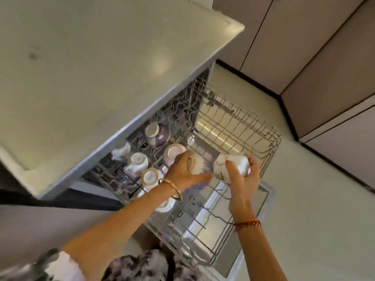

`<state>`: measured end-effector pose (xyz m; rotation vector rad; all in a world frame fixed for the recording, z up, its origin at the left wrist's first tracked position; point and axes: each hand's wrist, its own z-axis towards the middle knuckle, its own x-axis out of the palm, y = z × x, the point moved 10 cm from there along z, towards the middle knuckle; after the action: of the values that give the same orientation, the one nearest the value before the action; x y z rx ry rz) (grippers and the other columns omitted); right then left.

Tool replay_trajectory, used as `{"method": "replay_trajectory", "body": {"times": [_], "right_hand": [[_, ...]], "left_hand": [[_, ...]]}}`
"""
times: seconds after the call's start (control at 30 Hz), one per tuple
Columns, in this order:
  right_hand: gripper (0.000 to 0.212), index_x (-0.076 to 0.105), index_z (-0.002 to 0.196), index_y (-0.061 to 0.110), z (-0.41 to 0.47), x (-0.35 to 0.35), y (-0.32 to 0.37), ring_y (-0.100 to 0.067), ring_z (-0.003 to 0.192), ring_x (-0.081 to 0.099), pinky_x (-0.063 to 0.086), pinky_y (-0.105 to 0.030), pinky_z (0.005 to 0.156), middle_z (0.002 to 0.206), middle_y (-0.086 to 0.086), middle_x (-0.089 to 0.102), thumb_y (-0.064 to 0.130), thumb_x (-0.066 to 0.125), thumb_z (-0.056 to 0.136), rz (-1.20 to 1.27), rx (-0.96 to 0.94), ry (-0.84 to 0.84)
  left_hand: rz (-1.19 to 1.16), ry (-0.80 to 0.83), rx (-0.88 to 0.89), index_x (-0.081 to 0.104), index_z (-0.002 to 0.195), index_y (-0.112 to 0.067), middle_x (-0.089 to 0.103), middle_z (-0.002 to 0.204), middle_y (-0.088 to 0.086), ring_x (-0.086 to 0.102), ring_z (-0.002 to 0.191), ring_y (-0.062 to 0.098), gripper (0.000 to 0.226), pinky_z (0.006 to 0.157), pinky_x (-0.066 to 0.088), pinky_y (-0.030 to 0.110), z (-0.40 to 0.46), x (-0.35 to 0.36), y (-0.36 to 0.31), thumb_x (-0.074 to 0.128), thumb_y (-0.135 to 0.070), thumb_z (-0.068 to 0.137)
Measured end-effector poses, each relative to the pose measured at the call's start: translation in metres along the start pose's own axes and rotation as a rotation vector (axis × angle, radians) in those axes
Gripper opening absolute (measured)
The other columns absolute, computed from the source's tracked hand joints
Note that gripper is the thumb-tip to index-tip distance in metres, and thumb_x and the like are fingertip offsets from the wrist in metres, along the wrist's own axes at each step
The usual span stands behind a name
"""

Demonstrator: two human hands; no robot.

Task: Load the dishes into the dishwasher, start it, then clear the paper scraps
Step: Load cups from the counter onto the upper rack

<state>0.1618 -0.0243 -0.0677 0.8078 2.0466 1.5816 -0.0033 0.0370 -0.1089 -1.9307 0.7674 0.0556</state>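
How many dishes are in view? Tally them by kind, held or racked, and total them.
Held: 2, the white-and-purple bowl in the left hand and the white ceramic cup in the right hand.
In the grey wire rack: 6 clearly visible upturned cups and bowls.
Total: 8.

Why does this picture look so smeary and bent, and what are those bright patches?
Head view: motion blur smears the left hand, the right hand and the cups they hold; the wide lens bows the countertop edge; glare shines off the dishwasher door beneath the rack, and a soft light spot sits on the countertop.
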Motion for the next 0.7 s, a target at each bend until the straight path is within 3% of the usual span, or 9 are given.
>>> {"method": "replay_trajectory", "body": {"times": [0.1,0.2,0.37,0.43,0.6,0.7], "right_hand": [[0.053,0.053,0.105,0.031,0.013,-0.005,-0.037,-0.026,0.092,0.061,0.055,-0.029,0.066,0.116,-0.013,0.055,0.03,0.073,0.056,-0.05,0.054,0.008],[0.057,0.051,0.115,0.024,0.023,-0.009,-0.056,-0.019,0.083,0.062,0.052,-0.019,0.059,0.111,-0.01,0.056,0.021,0.069,0.061,-0.072,0.069,0.02],[0.049,0.048,0.114,0.018,0.036,-0.012,-0.072,0.0,0.067,0.06,0.049,-0.015,0.055,0.093,0.006,0.054,-0.001,0.07,0.074,-0.085,0.046,0.043],[0.049,0.049,0.113,0.017,0.037,-0.009,-0.075,0.006,0.065,0.059,0.049,-0.014,0.054,0.09,0.009,0.052,0.004,0.072,0.071,-0.132,0.026,0.057],[0.053,0.051,0.107,0.031,0.04,0.001,-0.089,-0.023,0.09,0.061,0.057,-0.036,0.069,0.111,-0.009,0.056,0.026,0.07,0.057,-0.221,0.02,0.085],[0.051,0.05,0.105,0.034,0.042,0.001,-0.091,-0.018,0.087,0.061,0.057,-0.035,0.068,0.108,-0.003,0.056,0.024,0.07,0.058,-0.213,0.007,0.077]], "left_hand": [[0.339,0.073,0.111,0.025,0.142,-0.019,0.031,0.143,0.003,0.039,0.126,0.022,0.093,0.099,0.035,0.031,0.024,0.028,0.011,0.076,-0.045,0.068],[0.468,0.071,0.178,0.026,0.141,-0.019,0.027,0.145,0.001,0.034,0.128,0.023,0.092,0.101,0.032,0.031,0.043,0.05,0.014,0.076,-0.044,0.068],[0.637,0.124,0.203,0.025,0.139,-0.016,0.028,0.142,0.003,0.035,0.124,0.03,0.093,0.1,0.036,0.04,0.072,0.079,0.028,0.075,-0.046,0.067],[0.712,0.126,0.215,0.022,0.14,-0.017,0.026,0.141,0.001,0.033,0.126,0.03,0.096,0.1,0.038,0.042,0.078,0.084,0.036,0.073,-0.05,0.066],[0.855,0.189,0.281,0.021,0.142,-0.017,0.027,0.139,0.0,0.031,0.125,0.025,0.098,0.094,0.044,0.041,0.076,0.096,0.053,0.073,-0.052,0.066],[0.861,0.192,0.315,0.019,0.144,-0.017,0.024,0.144,0.0,0.028,0.128,0.024,0.102,0.095,0.044,0.04,0.08,0.096,0.058,0.073,-0.054,0.065]]}}
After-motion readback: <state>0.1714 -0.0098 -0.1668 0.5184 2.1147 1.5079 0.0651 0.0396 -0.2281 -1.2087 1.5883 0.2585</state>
